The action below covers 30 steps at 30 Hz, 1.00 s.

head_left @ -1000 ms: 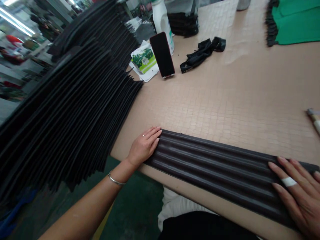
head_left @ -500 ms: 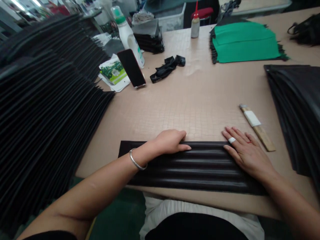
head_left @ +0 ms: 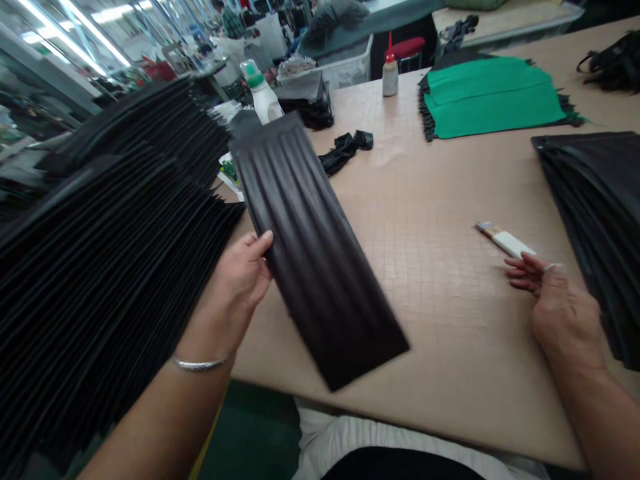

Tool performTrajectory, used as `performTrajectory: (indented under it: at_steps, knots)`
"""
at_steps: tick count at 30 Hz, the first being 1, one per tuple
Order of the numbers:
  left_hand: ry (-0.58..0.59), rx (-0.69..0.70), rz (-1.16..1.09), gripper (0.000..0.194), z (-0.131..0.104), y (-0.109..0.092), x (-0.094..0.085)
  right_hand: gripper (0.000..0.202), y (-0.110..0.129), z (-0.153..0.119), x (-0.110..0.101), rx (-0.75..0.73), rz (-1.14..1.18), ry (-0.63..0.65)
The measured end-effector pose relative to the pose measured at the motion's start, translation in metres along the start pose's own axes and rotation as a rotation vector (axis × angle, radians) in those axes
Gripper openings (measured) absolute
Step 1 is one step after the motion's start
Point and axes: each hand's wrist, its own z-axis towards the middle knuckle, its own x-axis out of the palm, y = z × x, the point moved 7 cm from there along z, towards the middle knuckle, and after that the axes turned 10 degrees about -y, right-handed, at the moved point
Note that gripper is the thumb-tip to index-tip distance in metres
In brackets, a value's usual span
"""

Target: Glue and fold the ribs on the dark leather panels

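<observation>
My left hand grips the long edge of a dark ribbed panel, thumb on top, and holds it tilted above the table. The panel's far end hides part of the white bottle and the green packet. On the right, my right hand is at the near end of a flat wooden tool with a white wrapping. Its fingers are curled around that end, which they hide. A ring shows on this hand.
Tall stacks of black panels stand on the left, another dark stack on the right. Farther back are green pieces, a red-tipped bottle, black straps and a white bottle.
The panel has been lifted off the table and turned, in my left hand, toward the left. My right hand has left the panel and moved right to the wooden tool.
</observation>
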Motion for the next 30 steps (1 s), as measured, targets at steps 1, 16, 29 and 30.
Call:
performTrajectory:
  at_steps: [1,16,29,30]
  knots:
    - [-0.034,-0.133,-0.057,0.014,-0.006,0.025,-0.002,0.054,0.000,0.000,-0.001,0.022,-0.008,-0.012]
    - [0.531,-0.890,-0.021,0.029,-0.236,0.169,0.014,0.047,-0.010,0.022,-0.022,0.266,0.061,0.101]
    - [0.413,1.051,1.025,0.031,-0.110,0.091,0.058,0.023,0.143,-0.128,0.153,-0.559,-0.328,0.596]
    - [0.417,1.065,1.019,0.031,-0.110,0.093,0.059,0.023,0.143,-0.133,0.157,-0.568,-0.355,0.602]
